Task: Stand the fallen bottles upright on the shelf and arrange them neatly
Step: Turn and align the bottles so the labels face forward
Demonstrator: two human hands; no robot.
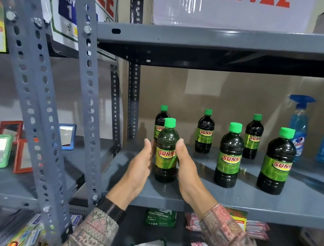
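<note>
Both hands flank the front-left bottle [166,152] at frame centre: left hand [140,165] and right hand [186,163] open, palms at its sides; actual contact is unclear. It stands upright on the grey shelf [219,197], dark green, green cap, "SUNNY" label, partly hiding the bottle behind [161,121].
</note>
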